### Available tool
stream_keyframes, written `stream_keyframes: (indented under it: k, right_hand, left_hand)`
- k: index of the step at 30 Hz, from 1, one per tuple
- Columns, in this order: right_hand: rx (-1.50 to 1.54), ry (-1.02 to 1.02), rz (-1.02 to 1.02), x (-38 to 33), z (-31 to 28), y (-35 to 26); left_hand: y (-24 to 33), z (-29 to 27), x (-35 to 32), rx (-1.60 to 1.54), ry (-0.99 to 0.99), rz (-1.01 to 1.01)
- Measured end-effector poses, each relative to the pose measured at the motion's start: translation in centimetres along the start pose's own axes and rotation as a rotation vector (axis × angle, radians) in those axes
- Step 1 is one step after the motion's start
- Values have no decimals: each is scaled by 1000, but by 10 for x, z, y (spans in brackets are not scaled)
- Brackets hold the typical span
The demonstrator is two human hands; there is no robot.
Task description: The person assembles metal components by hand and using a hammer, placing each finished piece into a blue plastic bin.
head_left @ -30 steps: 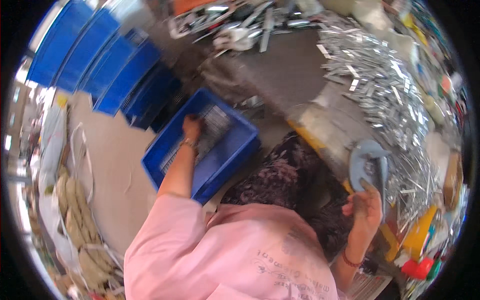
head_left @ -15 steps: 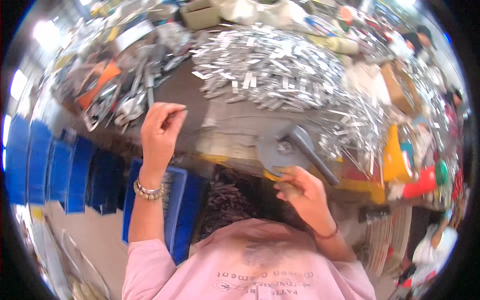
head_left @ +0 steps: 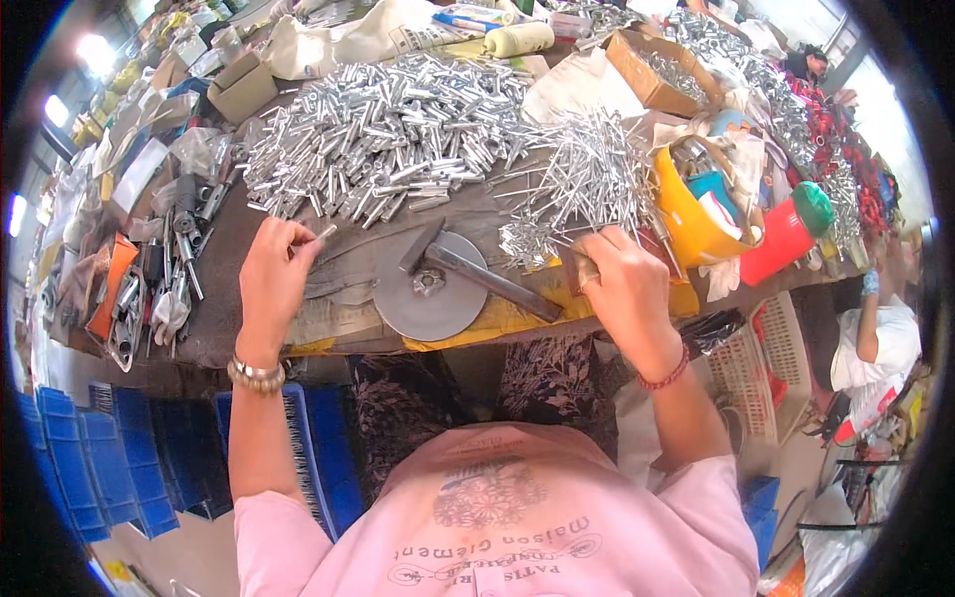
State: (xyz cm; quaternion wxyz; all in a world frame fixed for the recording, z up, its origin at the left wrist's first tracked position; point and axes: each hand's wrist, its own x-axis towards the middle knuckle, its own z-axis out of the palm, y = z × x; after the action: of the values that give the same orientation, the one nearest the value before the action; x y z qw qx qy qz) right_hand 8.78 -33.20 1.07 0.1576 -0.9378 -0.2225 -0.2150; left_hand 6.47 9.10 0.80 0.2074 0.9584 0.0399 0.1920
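Thumb and fingertips of my left hand point(head_left: 271, 284) pinch a short silver metal sleeve point(head_left: 326, 232), just in front of a big heap of silver metal sleeves point(head_left: 388, 139). My right hand point(head_left: 629, 289) is closed at the near edge of a pile of long thin metal pins point(head_left: 587, 174). A small dark brown piece point(head_left: 575, 271) shows at its fingertips, too hidden to name. Between my hands a hammer point(head_left: 487, 279) lies across a round grey metal disc point(head_left: 406, 306). On the disc, beside the hammer head, sits a small metal nut-like part point(head_left: 428, 283).
A yellow container point(head_left: 686, 214) and a red roll with a green end point(head_left: 786, 239) stand to the right. Tools and metal fittings point(head_left: 184, 234) crowd the left. An open cardboard box point(head_left: 662, 75) sits behind. Blue bins point(head_left: 109, 453) are below left; a person in white point(head_left: 880, 343) is at far right.
The view has swung to the right and sharpened. My right hand has moved from in front of the disc to the pin pile. My left hand now shows a sleeve by the sleeve heap.
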Motion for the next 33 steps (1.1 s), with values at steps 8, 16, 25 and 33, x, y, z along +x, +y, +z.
stream_keyframes:
  k: [8,16,25,33]
  right_hand:
    - [-116,-286,-32,25,-12,11]
    - [72,-65,-161,24,5,11]
    - [805,154,-152,21,8,-71]
    - [753,-245,-99,8,40,-93]
  left_hand:
    - [70,-17,-45,-279,-172,200]
    - [82,-10,-73,-237,-141,192]
    - [89,5,-69,-339,-112,199]
    - [76,4,-81,-322,-99,212]
